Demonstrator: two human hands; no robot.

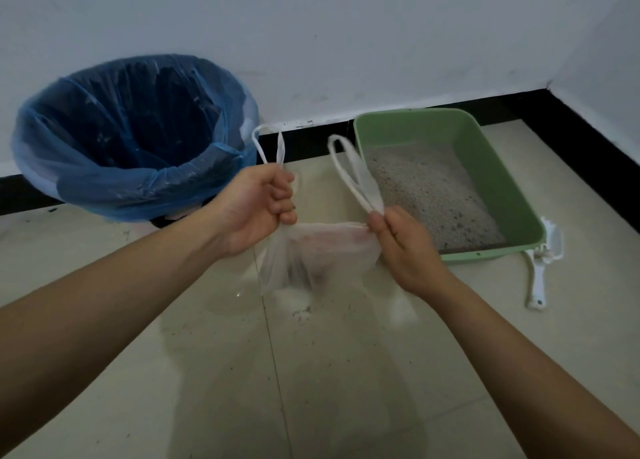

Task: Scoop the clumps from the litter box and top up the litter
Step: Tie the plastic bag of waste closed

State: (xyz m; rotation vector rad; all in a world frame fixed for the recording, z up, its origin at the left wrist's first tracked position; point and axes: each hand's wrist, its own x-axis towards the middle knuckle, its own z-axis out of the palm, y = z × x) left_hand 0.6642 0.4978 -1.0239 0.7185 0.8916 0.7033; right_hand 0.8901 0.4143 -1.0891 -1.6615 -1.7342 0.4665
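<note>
On the tiled floor (346,372) of a room corner, I hold a thin translucent plastic bag (318,251) by its two loop handles. My left hand (252,209) is closed in a fist around one handle. My right hand (405,247) pinches the base of the other between fingertips and thumb. The bag hangs between them, just above the floor, its mouth pulled nearly shut. What is inside it is too faint to make out.

The green litter box (502,188) sits to my right against the black skirting. Its long axis runs from the wall back toward me, the near end slanting to the right. The litter (426,195) in it lies fairly level, with a few dark specks. The white scoop (538,275) lies on the floor beside the box's near right corner, handle toward me, head toward the wall. A bin with a blue liner (104,188) stands to the left.

Scooping looks finished, since the scoop is set down and the bag is being closed for the bin. Topping up appears to be what is left, and no fresh litter is in view. Stray grains dot the floor under the bag.
</note>
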